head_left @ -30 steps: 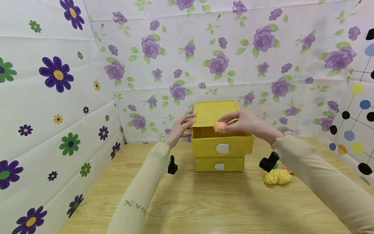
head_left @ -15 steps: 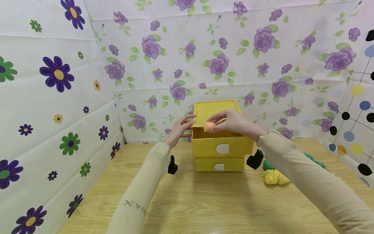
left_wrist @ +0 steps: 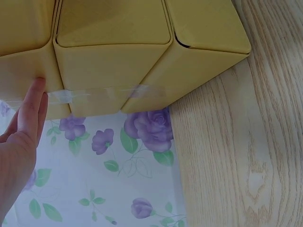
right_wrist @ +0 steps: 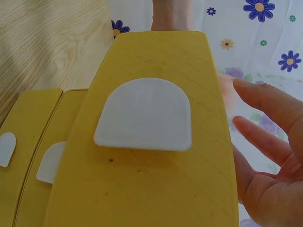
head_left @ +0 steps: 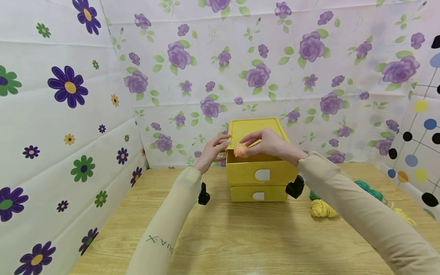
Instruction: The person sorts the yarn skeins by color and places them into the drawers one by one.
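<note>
A yellow drawer cabinet [head_left: 258, 128] stands against the back wall, its top drawer [head_left: 244, 173] pulled out. My right hand [head_left: 269, 144] hangs over that drawer and pinches a small orange bundle of yarn [head_left: 240, 150] at the fingertips. In the right wrist view the drawer front with its white handle [right_wrist: 144, 116] hides the yarn, and the fingers of the right hand [right_wrist: 270, 156] show beside it. My left hand [head_left: 212, 152] rests against the cabinet's left side, thumb low and fingers near the top edge. The left wrist view shows a left fingertip [left_wrist: 39, 84] touching the yellow side wall.
Green yarn [head_left: 368, 189] and a yellow skein of yarn [head_left: 323, 208] lie on the wooden table [head_left: 220, 240] to the right, partly behind my right sleeve. A lower drawer [head_left: 258, 193] is closed. Flowered sheets [head_left: 192, 84] wall in the table.
My right hand has moved left with the orange yarn, from the middle of the open drawer to its left end. The left hand has stayed in place. More green yarn now shows.
</note>
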{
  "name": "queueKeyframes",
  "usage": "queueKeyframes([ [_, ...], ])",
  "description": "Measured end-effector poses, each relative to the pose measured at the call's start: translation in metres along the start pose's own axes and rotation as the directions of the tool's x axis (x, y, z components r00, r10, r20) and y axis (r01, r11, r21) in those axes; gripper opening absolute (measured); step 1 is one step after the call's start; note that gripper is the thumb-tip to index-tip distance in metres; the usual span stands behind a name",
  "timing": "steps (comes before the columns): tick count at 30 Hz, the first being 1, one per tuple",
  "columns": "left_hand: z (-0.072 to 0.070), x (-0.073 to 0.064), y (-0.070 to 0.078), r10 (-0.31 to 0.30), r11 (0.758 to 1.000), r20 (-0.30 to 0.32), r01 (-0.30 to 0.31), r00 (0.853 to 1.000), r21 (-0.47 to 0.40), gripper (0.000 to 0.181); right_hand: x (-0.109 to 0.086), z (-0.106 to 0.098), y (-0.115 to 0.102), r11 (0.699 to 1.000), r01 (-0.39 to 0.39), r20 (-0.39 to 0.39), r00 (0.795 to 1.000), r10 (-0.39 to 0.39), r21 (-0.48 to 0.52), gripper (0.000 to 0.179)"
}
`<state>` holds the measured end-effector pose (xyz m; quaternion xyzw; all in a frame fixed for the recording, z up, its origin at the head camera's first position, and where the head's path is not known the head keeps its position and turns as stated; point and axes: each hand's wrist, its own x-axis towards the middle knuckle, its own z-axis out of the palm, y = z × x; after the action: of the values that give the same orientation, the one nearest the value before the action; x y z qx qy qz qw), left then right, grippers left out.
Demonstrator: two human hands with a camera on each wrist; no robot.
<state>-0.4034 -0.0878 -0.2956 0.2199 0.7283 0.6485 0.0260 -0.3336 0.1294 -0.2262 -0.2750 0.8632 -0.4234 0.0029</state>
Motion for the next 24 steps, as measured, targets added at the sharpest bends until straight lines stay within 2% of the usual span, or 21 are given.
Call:
queueKeyframes([
  [11, 0.001, 0.000, 0.000, 0.001, 1.000, -0.003, -0.001, 1.000, 0.004, 0.039, -0.004, -0.004, -0.006, 0.985, -0.062, 0.020, 0.998, 0.059, 0.160, 0.040],
  [18, 0.001, 0.000, 0.000, 0.003, 1.000, 0.006, -0.003, 1.000, 0.004, 0.041, -0.013, -0.013, -0.008, 0.961, -0.048, 0.040, 0.998, 0.039, 0.271, 0.040],
  [24, 0.000, -0.001, -0.001, 0.014, 1.000, 0.013, -0.014, 1.000, 0.005, 0.040, -0.029, -0.030, 0.000, 0.936, -0.029, 0.009, 1.000, 0.027, 0.350, 0.038],
])
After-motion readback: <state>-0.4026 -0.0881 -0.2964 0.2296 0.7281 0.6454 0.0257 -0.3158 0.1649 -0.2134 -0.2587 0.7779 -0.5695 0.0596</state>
